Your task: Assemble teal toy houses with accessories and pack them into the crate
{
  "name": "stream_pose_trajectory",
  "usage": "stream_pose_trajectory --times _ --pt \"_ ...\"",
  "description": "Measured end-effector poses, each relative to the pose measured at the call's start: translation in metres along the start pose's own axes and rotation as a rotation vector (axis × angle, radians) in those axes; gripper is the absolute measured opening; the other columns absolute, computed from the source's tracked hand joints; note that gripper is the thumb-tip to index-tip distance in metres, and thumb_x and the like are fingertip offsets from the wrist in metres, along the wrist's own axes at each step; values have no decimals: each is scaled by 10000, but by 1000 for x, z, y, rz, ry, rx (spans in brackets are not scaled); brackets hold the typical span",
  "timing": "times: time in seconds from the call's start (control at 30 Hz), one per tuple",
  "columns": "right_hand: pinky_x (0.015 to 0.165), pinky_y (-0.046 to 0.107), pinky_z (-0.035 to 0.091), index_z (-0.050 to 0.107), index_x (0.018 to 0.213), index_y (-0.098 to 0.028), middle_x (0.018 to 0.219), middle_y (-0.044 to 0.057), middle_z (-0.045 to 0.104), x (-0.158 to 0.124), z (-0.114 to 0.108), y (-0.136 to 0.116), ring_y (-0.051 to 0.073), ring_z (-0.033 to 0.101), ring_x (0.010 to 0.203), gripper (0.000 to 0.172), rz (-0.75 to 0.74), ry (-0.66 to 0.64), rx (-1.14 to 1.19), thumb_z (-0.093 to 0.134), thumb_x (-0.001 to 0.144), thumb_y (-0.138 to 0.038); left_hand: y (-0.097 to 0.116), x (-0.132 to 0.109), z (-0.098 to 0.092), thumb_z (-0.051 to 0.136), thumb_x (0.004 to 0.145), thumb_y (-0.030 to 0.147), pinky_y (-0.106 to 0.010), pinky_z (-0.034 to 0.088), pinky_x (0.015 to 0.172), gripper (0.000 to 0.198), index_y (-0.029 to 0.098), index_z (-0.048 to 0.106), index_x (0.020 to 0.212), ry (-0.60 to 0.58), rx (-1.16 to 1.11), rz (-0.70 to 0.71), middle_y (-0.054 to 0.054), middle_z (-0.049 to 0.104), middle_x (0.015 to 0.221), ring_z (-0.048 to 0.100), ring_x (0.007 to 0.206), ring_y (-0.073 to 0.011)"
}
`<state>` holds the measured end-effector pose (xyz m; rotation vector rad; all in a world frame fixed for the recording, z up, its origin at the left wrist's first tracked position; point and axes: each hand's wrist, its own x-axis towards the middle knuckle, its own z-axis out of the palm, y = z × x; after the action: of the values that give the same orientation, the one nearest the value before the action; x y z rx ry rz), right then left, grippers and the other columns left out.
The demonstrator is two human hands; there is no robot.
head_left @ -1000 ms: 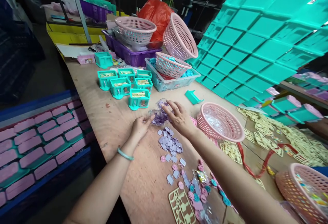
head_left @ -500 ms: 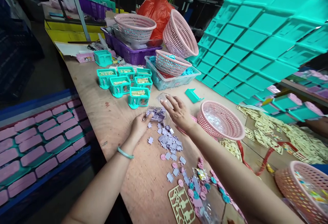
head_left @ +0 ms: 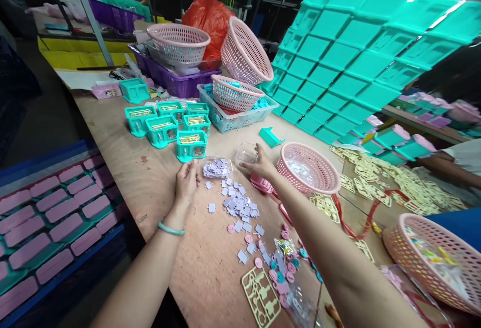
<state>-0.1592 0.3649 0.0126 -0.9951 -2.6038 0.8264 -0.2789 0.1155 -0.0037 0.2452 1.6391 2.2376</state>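
Note:
My left hand (head_left: 187, 183), a green bangle on its wrist, has its fingers curled together just left of a clear plastic box (head_left: 230, 170) filled with small lavender pieces. Whether anything lies between those fingertips is hidden. My right hand (head_left: 262, 164) grips the right side of a second clear plastic box (head_left: 246, 152), thumb at its near edge and fingers behind. A heap of loose lavender pieces (head_left: 240, 205) spreads over the table below both boxes. Pink plastic parts (head_left: 261, 183) lie under my right wrist.
Turquoise toy boxes (head_left: 191, 146) stand behind my left hand. A pink basket (head_left: 326, 180) with clear parts sits right of my right hand. Stacked turquoise boxes (head_left: 349, 57) rise at the back right. A cream part frame (head_left: 260, 295) lies near the front. Another person's arm (head_left: 439, 165) is at far right.
My left hand has let go of the box with lavender pieces and drawn back left. My right hand has come down from above onto the second clear box. The camera view has shifted slightly right.

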Motion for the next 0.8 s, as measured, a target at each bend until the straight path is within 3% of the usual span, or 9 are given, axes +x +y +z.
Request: stream_pose_trajectory --times 0.07,0.13,0.23,0.3,0.37,0.5,0.6,0.7,0.8 --pt "1190 541 323 176 1591 -76 1591 276 329 -3 -3 5 401 356 1468 1173 15 15 -51 811 701 -501 4 0 1 650 819 531 -215 398 462 394 149 690 908 -20 -155 -106 8 617 656 560 513 -110" --pt "1204 537 289 232 1575 -70 1604 265 309 -7 -6 5 389 306 1491 1074 -96 116 -116 785 748 -477 6 0 3 680 785 492 -207 401 457 391 119 694 899 -14 -246 -183 -18 650 692 592 538 -113" --pt "1158 487 356 472 1449 -115 1497 204 486 -13 -9 -5 328 437 1391 637 -301 133 -214 652 889 -360 8 0 5 750 739 411 -188 364 434 334 109 697 872 6 -235 -174 -5 643 664 579 518 -99" --pt "1087 484 412 669 1194 -154 1303 167 642 -16 -9 -13 324 528 1263 316 -336 33 -305 629 902 -267 9 0 7 755 742 391 -185 358 428 314 110 695 868 -1 -230 -162 4 635 644 568 500 -94" --pt "1063 493 417 723 961 -173 1149 143 706 -22 -11 -21 339 532 1235 115 -309 -15 -362 643 883 -201 13 0 7 718 773 400 -183 354 414 309 107 688 867 -26 -236 -174 -4 637 632 569 486 -98" --pt "1107 481 385 700 982 -181 1116 124 706 -52 -33 -29 309 492 1290 148 -324 146 -360 555 954 -195 29 0 4 626 819 315 -149 305 375 192 125 654 832 -51 -284 -224 10 606 589 540 447 -78" --pt "1115 475 399 677 982 -178 1035 117 707 -99 -62 -23 274 556 1179 181 -442 243 -361 497 984 -196 42 -4 4 516 847 204 -147 436 451 159 124 654 844 -32 -437 -320 -33 649 644 619 538 -97" --pt "1121 477 419 669 951 -185 1032 107 715 -161 -82 -7 254 594 1113 187 -538 199 -326 488 993 -202 53 -23 7 407 911 215 -300 609 686 294 119 676 981 -105 -593 -423 -128 746 862 734 817 -198" --pt "1084 499 465 668 948 -198 1063 107 721 -214 -85 9 253 615 1112 191 -595 111 -257 487 1001 -223 61 -52 11 342 969 297 -461 615 842 416 105 659 1158 -245 -658 -505 -185 754 1076 721 1048 -287"
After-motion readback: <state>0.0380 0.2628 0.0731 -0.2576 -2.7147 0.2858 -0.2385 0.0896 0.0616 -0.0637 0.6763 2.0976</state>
